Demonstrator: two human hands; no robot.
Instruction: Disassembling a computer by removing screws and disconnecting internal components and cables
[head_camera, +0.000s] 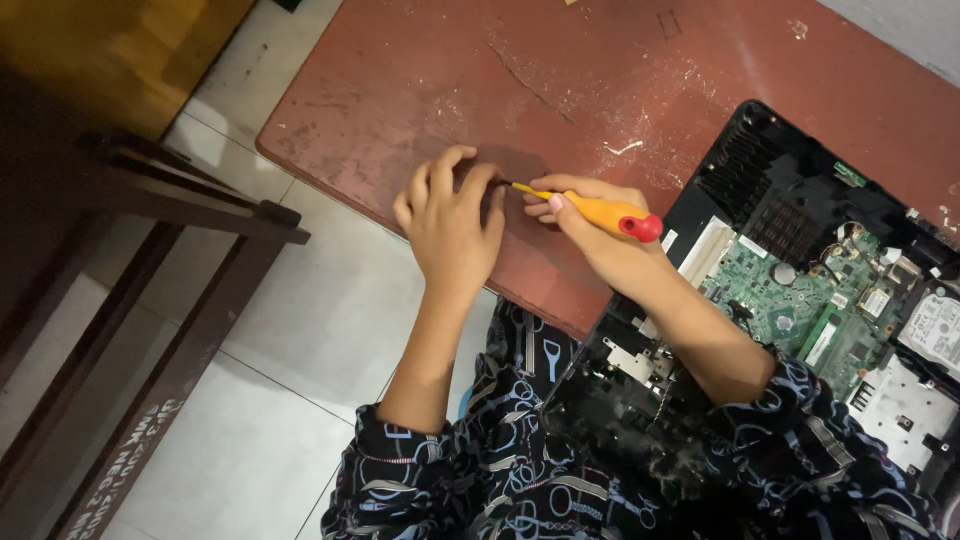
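My right hand (592, 232) grips a screwdriver (600, 212) with an orange-yellow handle and a red end cap. Its thin shaft points left toward my left hand (450, 222). That hand is curled, fingers bent over the shaft's tip, and whatever lies under the fingers is hidden. Both hands hover over the near left part of a worn red-brown table (400, 90). An opened laptop base (800, 260) with a bare green circuit board lies to the right of my right forearm.
A dark wooden frame (170, 250) stands on the white tiled floor (300, 330) at left. A hard drive (935, 325) sits at the laptop's right edge. White scratches and flakes mark the table's middle. My patterned dark sleeves fill the bottom.
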